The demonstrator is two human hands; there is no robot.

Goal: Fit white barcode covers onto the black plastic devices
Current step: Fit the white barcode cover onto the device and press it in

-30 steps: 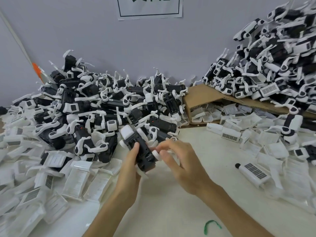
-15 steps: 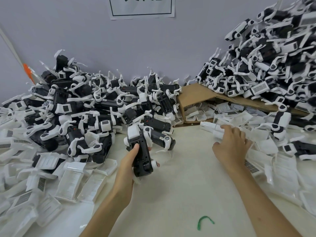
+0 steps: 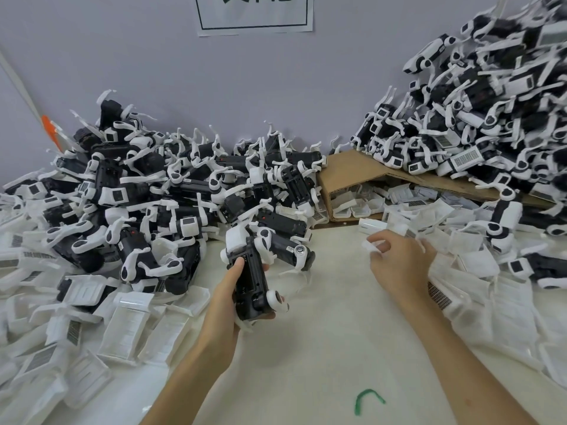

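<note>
- Left hand (image 3: 225, 297) grips a black plastic device (image 3: 250, 277), held upright above the tabletop (image 3: 322, 348).
- Right hand (image 3: 399, 263), well apart, pinches a white barcode cover (image 3: 369, 245) between fingertips.
- Loose covers (image 3: 478, 299) lie just beside the right hand.

Black device (image 3: 250, 280) in hand, white cap on top and a white round knob at its lower end. Left heap (image 3: 171, 191): black bodies laced with white clips. White covers (image 3: 125, 326) carry black-striped barcodes. Brown cardboard (image 3: 349, 174) at the back, pale lilac-grey wall (image 3: 214, 84), cream desk (image 3: 322, 348) with one green squiggle (image 3: 368, 400).
</note>
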